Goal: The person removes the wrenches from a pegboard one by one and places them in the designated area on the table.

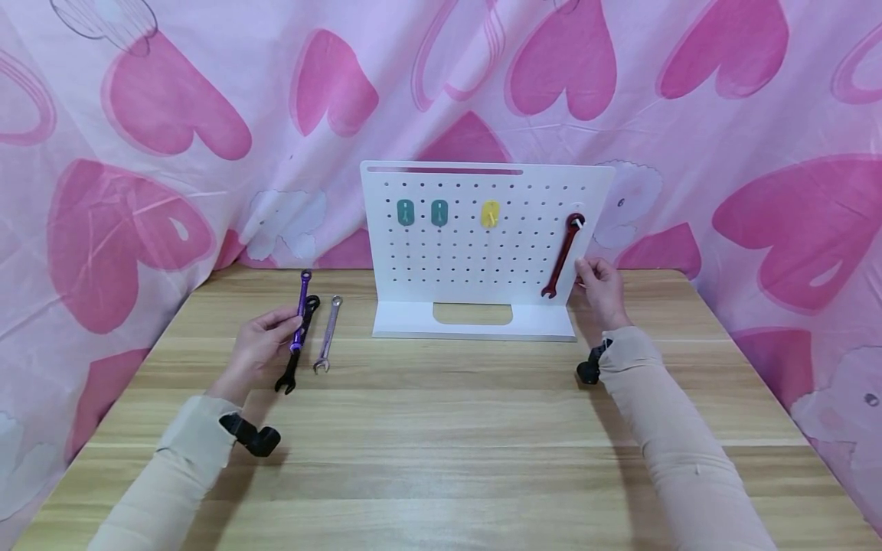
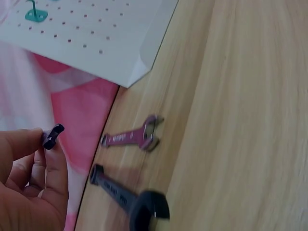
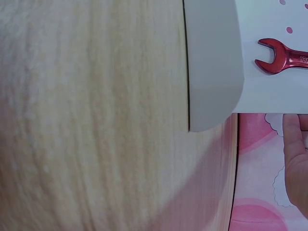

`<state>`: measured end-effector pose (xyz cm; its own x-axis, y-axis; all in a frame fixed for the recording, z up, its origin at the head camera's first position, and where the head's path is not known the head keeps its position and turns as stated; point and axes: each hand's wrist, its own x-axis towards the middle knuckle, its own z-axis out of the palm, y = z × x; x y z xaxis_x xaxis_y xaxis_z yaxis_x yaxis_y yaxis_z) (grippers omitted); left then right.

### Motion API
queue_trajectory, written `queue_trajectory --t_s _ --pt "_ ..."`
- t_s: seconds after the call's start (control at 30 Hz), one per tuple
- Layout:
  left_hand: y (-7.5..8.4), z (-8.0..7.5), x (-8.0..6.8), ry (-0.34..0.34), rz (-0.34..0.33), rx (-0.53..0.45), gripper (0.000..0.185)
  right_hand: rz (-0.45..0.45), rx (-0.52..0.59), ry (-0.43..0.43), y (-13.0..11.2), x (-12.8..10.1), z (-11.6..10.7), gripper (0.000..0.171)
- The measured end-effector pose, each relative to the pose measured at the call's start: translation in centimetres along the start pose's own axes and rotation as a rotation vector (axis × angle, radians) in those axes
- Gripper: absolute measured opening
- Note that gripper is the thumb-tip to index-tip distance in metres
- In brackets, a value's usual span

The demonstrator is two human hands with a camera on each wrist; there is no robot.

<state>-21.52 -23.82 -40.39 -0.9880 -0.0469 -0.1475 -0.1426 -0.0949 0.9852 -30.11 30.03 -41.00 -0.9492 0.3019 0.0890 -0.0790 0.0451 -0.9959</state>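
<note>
My left hand (image 1: 262,340) pinches a purple wrench (image 1: 303,295) between thumb and fingers, raised above the table. In the left wrist view, only a dark end of this wrench (image 2: 53,136) shows past the fingertips. Below it lies a black wrench (image 1: 289,373), partly covered in the head view, with a smaller silver wrench (image 1: 330,330) on its right. A white pegboard (image 1: 468,264) stands upright, and my right hand (image 1: 603,291) grips its right edge. Beside that hand, a red wrench (image 1: 565,255) hangs slightly tilted from a hook on the board.
Two green hooks (image 1: 405,213) and a yellow hook (image 1: 490,214) sit on the board's upper part. The board's base (image 1: 406,320) rests on the wooden table (image 1: 441,444). A pink heart-patterned curtain (image 1: 262,69) hangs behind.
</note>
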Motion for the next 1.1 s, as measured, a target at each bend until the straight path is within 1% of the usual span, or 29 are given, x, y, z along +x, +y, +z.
queue_trajectory --t_s 0.1,0.17,0.23,0.3,0.4,0.43,0.5,0.6,0.67,0.77,0.8,0.93,1.0,1.1 --pt "-0.1 -0.7 0.1 0.014 -0.018 0.092 0.02 0.009 -0.011 -0.001 0.0 0.1 0.0 0.022" --pt "-0.1 -0.9 0.0 0.026 -0.029 0.13 0.022 0.017 -0.016 -0.002 -0.1 0.0 -0.1 0.022" --pt "0.0 -1.3 -0.2 0.02 -0.036 0.171 0.022 0.025 -0.031 -0.007 -0.4 -0.2 0.0 0.022" --pt "0.1 -1.6 -0.2 0.026 -0.061 0.19 0.019 0.03 -0.036 -0.012 -0.7 -0.5 0.0 0.021" --pt "0.0 -2.1 0.0 0.036 -0.091 0.271 0.008 0.039 -0.033 -0.016 -1.3 -0.9 0.2 0.021" --pt "-0.1 -2.2 0.0 0.04 -0.098 0.3 0.009 0.038 -0.034 -0.018 -1.5 -1.0 0.2 0.021" --pt "-0.2 -2.5 0.2 0.051 -0.112 0.351 0.02 0.042 -0.026 -0.02 -1.6 -1.1 0.3 0.021" --pt "-0.5 -2.9 0.5 0.061 -0.135 0.367 0.033 0.04 -0.031 -0.024 -1.4 -1.0 0.2 0.022" --pt "-0.8 -3.2 0.6 0.067 -0.15 0.375 0.035 0.043 -0.03 -0.027 -1.1 -0.9 0.0 0.023" --pt "-1.2 -3.4 0.8 0.079 -0.156 0.401 0.038 0.041 -0.057 -0.027 -0.6 -0.6 -0.2 0.024" --pt "-1.3 -3.5 0.8 0.084 -0.158 0.411 0.04 0.042 -0.048 -0.031 -0.4 -0.6 -0.2 0.024" --pt "-1.6 -3.7 1.1 0.102 -0.165 0.493 0.045 0.038 -0.057 -0.032 -0.2 -0.5 -0.3 0.024" --pt "-1.6 -3.7 1.2 0.111 -0.168 0.541 0.045 0.037 -0.032 -0.025 -0.2 -0.5 -0.2 0.023" --pt "-1.5 -3.7 1.2 0.127 -0.153 0.617 0.044 0.034 -0.013 -0.01 -0.2 -0.4 -0.1 0.022"
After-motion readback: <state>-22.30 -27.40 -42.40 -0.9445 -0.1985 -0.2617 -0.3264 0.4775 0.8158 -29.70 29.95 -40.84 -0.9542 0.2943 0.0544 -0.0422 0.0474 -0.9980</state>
